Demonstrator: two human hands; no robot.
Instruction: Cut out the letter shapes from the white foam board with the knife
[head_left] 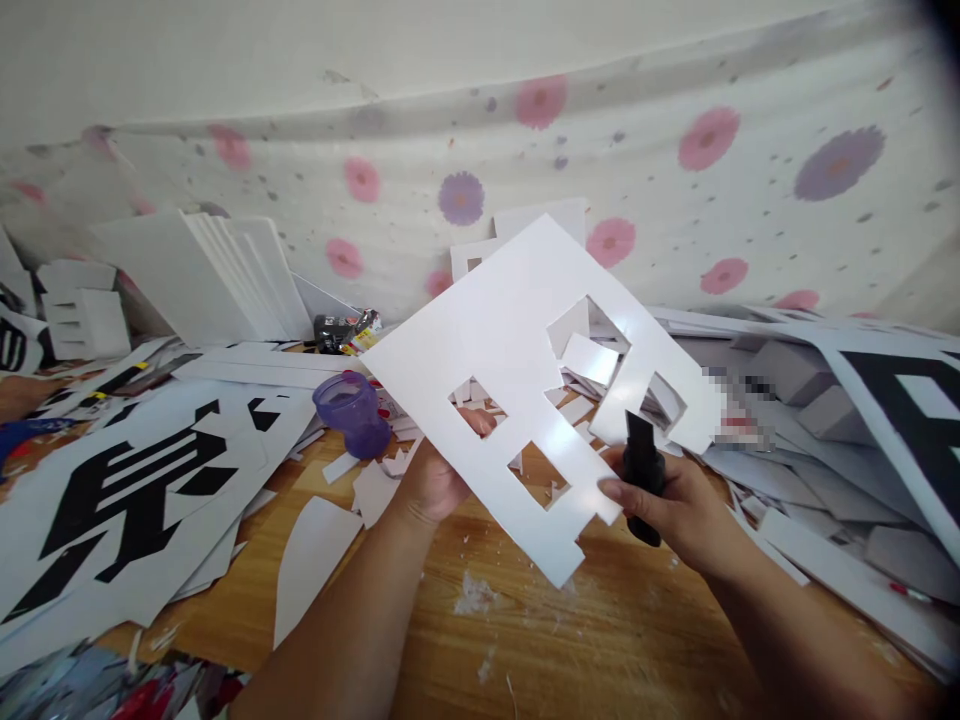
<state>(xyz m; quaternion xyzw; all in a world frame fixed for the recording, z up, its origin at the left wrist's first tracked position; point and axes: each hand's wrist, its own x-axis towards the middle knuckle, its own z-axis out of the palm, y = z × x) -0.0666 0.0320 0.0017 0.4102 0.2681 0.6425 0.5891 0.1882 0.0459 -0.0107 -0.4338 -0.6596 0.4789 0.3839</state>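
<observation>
A white board (480, 330) with several angular cut-out openings is held up, tilted, above the wooden table. My left hand (442, 475) grips it from behind at the lower left; part of its fingers shows through one opening. My right hand (667, 500) is closed round a black cutter knife (643, 480) whose dark blade points up. The thumb of that hand also touches the board's lower right edge.
A purple container (352, 412) stands left of the board. White sheets with black shapes (142, 490) lie at the left. White scraps (840, 490) pile up at the right. White panels (202, 275) lean against the flowered cloth. Part of another hand (22, 398) shows at the far left.
</observation>
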